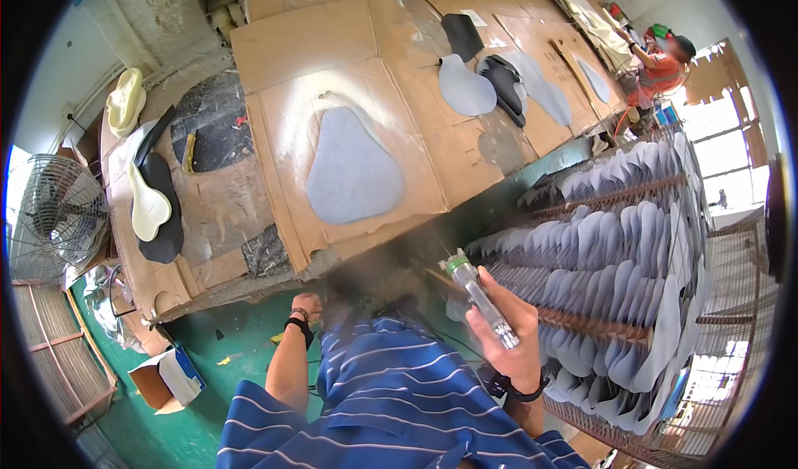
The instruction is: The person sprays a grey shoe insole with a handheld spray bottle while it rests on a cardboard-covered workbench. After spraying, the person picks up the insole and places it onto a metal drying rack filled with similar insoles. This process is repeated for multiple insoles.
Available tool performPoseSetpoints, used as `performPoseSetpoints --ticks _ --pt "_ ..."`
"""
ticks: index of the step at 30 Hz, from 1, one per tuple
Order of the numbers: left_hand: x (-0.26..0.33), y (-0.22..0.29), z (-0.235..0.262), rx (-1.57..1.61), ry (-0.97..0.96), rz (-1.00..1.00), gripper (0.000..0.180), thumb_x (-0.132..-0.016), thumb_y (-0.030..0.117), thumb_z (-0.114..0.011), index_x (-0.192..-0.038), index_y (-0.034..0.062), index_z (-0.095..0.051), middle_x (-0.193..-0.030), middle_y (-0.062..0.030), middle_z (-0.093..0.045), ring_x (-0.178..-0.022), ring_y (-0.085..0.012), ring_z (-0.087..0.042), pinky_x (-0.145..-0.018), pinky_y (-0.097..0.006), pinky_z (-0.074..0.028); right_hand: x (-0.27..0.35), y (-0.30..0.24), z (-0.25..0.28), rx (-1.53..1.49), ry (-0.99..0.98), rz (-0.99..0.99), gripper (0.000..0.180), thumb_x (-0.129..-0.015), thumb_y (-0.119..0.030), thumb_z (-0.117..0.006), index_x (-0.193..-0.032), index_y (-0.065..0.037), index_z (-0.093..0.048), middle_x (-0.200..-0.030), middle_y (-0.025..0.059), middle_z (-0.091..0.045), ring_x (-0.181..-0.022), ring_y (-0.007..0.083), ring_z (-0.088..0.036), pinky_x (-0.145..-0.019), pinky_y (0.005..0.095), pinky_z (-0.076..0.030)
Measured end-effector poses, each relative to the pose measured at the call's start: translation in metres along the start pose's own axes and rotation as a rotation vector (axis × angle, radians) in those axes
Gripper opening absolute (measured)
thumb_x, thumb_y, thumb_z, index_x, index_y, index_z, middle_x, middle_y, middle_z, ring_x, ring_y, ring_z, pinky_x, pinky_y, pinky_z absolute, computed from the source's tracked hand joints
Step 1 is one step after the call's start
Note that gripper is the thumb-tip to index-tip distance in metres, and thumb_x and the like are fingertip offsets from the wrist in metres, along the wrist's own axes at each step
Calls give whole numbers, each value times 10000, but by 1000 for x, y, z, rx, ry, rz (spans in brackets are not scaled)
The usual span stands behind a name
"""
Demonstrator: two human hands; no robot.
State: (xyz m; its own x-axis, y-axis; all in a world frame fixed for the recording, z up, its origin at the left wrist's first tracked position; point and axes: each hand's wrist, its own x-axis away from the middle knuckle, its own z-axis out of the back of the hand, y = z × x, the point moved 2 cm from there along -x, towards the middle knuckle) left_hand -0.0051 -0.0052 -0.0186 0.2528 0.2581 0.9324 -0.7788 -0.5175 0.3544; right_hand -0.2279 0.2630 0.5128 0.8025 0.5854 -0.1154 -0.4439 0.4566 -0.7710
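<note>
My right hand (509, 328) is closed around a grey metal spray gun (485, 301) with a green part at its far end. It is held off the table's front edge, beside the rack. My left hand (307, 306) hangs just below the table edge, its fingers curled in, with nothing visible in them. A grey, pear-shaped saddle-cover piece (353, 170) lies flat on a cardboard sheet (407, 149) in front of me. Whitish overspray surrounds its narrow upper end. Neither hand touches this piece.
Cream saddle shapes (151, 203) and black pieces lie at the table's left. More grey and black pieces (467, 87) lie farther right. A rack of hanging grey pieces (611, 282) stands close on my right. A fan (58, 216) stands left; a person (661, 70) sits far right.
</note>
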Motion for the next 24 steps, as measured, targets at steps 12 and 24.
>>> performPoseSetpoints --ticks 12,24 --pt "9 -1 -19 -31 9 13 362 -935 197 -621 -1271 61 -606 -970 -117 -702 -793 -251 -698 -689 -457 -601 18 -12 12 40 -97 -8 604 -785 62 -718 -1365 10 -557 -955 180 -676 -789 307 -687 -718 333 -533" --pt "7 -2 -17 -22 28 3 311 -905 164 -632 -1191 41 -656 -876 -84 -689 -696 -224 -673 -583 -384 -563 21 -8 12 34 -120 6 626 -772 67 -724 -1371 4 -555 -958 185 -685 -770 304 -686 -703 322 -527"
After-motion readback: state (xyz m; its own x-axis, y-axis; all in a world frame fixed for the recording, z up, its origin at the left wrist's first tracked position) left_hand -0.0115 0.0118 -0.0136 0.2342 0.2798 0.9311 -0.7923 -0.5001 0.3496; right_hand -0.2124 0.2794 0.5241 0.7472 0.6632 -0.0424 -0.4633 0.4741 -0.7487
